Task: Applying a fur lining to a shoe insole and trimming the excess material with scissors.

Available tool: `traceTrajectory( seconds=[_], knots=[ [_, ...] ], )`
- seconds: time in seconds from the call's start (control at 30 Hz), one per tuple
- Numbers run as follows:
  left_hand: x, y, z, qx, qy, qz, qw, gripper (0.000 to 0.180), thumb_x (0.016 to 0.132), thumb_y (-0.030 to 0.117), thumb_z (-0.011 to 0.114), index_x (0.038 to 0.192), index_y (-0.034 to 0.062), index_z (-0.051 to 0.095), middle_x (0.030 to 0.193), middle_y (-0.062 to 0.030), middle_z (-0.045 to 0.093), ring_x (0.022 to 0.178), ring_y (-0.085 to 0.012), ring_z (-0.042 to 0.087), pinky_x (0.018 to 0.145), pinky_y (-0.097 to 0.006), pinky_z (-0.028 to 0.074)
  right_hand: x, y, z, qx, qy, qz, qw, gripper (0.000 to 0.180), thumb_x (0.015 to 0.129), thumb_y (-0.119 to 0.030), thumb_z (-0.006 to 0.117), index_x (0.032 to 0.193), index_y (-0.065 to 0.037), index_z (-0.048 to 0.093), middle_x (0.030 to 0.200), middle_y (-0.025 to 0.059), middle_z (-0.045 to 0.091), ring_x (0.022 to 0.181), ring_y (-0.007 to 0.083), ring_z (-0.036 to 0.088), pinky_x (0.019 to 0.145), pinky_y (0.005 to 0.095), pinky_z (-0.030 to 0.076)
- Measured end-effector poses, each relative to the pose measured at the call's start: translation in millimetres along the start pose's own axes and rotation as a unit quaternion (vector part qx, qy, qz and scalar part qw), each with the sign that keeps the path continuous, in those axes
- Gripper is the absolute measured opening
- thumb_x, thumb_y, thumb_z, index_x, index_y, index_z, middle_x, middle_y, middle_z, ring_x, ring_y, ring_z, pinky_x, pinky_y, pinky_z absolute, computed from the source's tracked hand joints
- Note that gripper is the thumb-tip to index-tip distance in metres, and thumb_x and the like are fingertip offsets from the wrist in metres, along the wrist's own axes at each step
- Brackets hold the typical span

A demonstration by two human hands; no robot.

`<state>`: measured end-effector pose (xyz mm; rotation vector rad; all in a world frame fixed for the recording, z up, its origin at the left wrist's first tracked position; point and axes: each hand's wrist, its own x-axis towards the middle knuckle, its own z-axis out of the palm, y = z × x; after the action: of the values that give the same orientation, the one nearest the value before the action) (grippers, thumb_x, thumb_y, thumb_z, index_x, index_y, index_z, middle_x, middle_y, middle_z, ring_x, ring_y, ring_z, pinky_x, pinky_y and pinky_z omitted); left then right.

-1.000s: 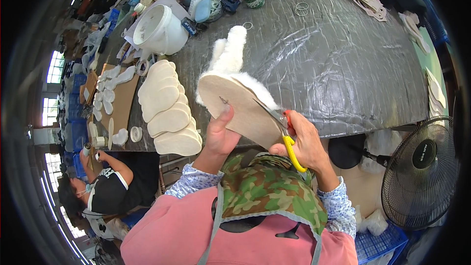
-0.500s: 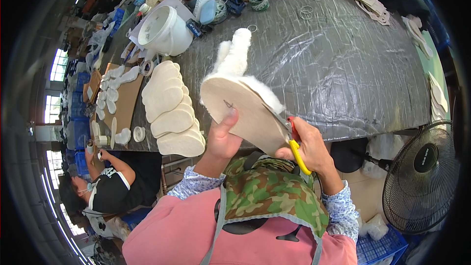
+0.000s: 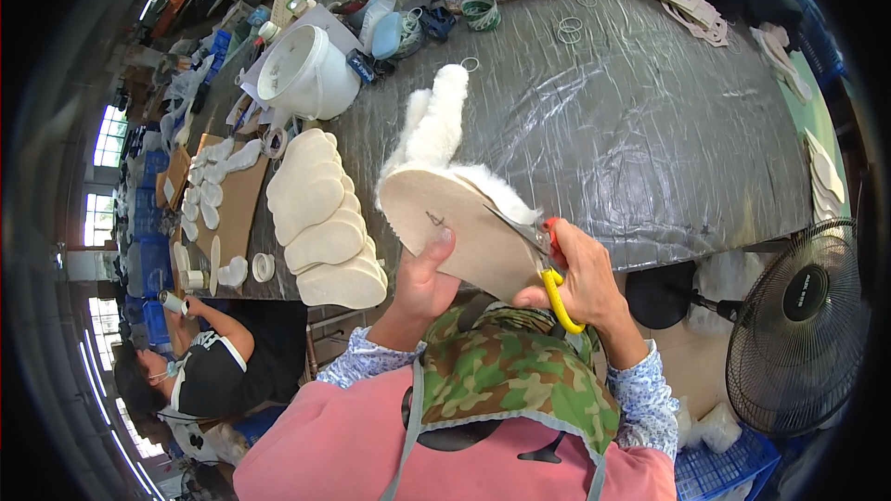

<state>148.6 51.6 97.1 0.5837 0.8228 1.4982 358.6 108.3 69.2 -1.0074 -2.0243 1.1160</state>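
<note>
Above the grey table's (image 3: 650, 158) near edge, the left hand (image 3: 422, 278) is gripping the fleece-lined insole (image 3: 464, 227) while the right hand (image 3: 580, 278), closed around yellow-handled scissors (image 3: 543, 264), is trimming; cutting close along the edge seems wise.

Tan insole piece (image 3: 464, 232) held tilted, white fleece underneath; yellow-handled scissors (image 3: 543, 255) apparently cutting edge

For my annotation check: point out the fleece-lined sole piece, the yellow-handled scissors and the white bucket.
fleece-lined sole piece (image 3: 464, 227), head view, tan flat face.
yellow-handled scissors (image 3: 561, 301), head view, yellow handle loop.
white bucket (image 3: 320, 83), head view, outer side wall.
</note>
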Motion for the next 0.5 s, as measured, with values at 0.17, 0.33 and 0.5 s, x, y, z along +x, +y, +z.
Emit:
traceTrajectory(
  seconds=[0.17, 0.33, 0.5],
  knots=[
    [-1.5, 1.9, -9.3, -0.003, -0.007, -0.011, 1.000, 0.055, 0.094, 0.018, 0.058, 0.143, 0.0107, 0.034, 0.138, -0.0086, 0.048, 0.128, -0.0256, 0.045, 0.108, -0.047, 0.035, -2.9, 3.2, 4.0, 0.054, -0.001, 0.005, 0.999, 0.071, 0.061, -0.066, 0.079, 0.069, -0.005, 0.045, 0.056, 0.0068, 0.042, 0.049, 0.0216, 0.041, 0.048, 0.0336, 0.038],
    [2.3, 6.9, -9.3, -0.018, -0.013, -0.020, 1.000, 0.052, 0.095, 0.019, 0.056, 0.142, 0.0073, 0.036, 0.136, -0.0102, 0.050, 0.128, -0.0259, 0.047, 0.108, -0.045, 0.036, -7.1, 7.1, 3.9, 0.137, -0.084, 0.055, 0.985, 0.068, 0.073, -0.064, 0.072, 0.072, 0.001, 0.049, 0.059, 0.0065, 0.042, 0.054, 0.0152, 0.039, 0.049, 0.0329, 0.036],
    [2.2, 8.9, -12.4, -0.033, 0.010, -0.036, 0.999, 0.053, 0.093, 0.011, 0.058, 0.140, 0.0064, 0.037, 0.133, -0.0086, 0.051, 0.124, -0.0239, 0.048, 0.105, -0.043, 0.038, -7.5, 2.8, 1.9, 0.293, -0.161, 0.050, 0.941, 0.080, 0.077, -0.078, 0.054, 0.086, 0.002, 0.051, 0.066, 0.0094, 0.042, 0.062, 0.0222, 0.043, 0.058, 0.0360, 0.040]
  ],
)
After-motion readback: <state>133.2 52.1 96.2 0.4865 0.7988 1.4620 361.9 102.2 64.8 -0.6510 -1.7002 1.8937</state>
